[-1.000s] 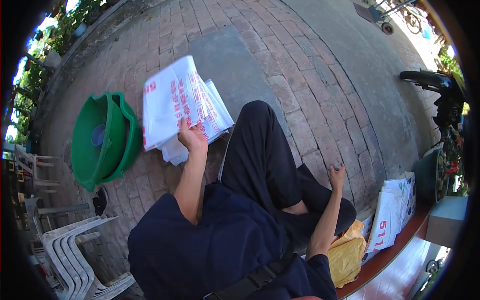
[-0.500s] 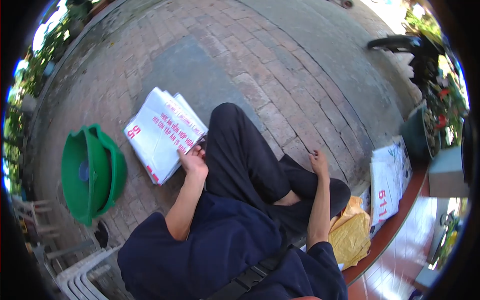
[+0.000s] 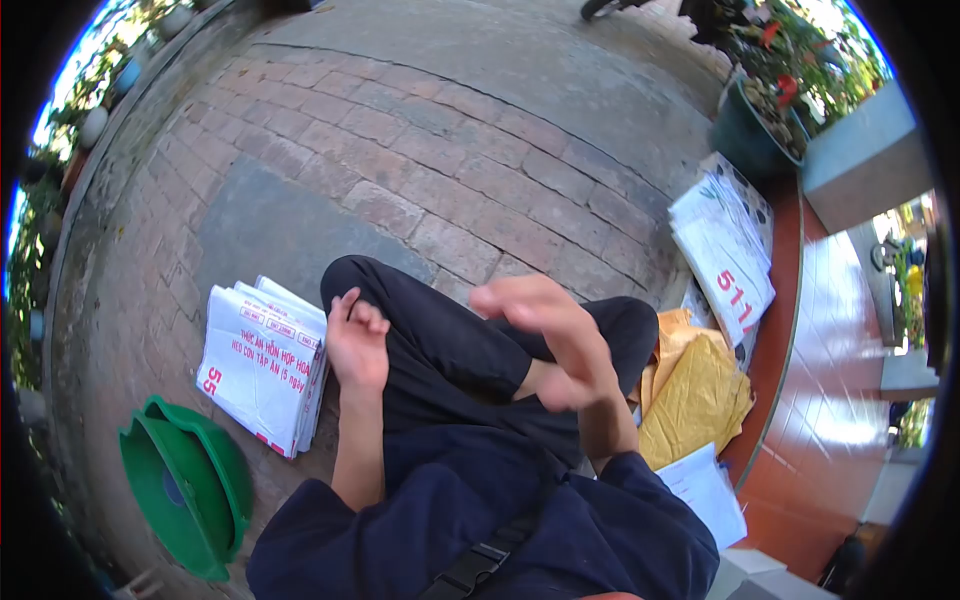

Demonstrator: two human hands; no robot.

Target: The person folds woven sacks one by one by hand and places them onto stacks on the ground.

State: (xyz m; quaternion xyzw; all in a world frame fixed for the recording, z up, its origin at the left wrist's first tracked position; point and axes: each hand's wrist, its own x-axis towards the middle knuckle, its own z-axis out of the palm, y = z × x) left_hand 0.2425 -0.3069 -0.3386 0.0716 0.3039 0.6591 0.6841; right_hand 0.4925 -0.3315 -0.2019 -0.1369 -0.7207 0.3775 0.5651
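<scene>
I sit on a brick pavement in dark trousers with my knees bent. My left hand (image 3: 355, 340) rests on my left thigh, fingers loosely curled, holding nothing. A stack of white printed sacks (image 3: 263, 361) with red lettering lies flat on the bricks just left of that hand, apart from it. My right hand (image 3: 548, 335) is raised in front of my right knee, blurred, fingers extended, with nothing in it.
Nested green plastic basins (image 3: 180, 490) lie at the lower left. A second pile of white sacks marked 511 (image 3: 728, 250) lies at the right by a red tiled step (image 3: 820, 400). Yellow sacks (image 3: 695, 395) sit beside my right leg. Potted plants (image 3: 770, 90) stand at the upper right.
My left hand laid the white sacks down on the bricks, let go and pulled back onto my thigh. My right hand rose from my knee. My view turned to the right.
</scene>
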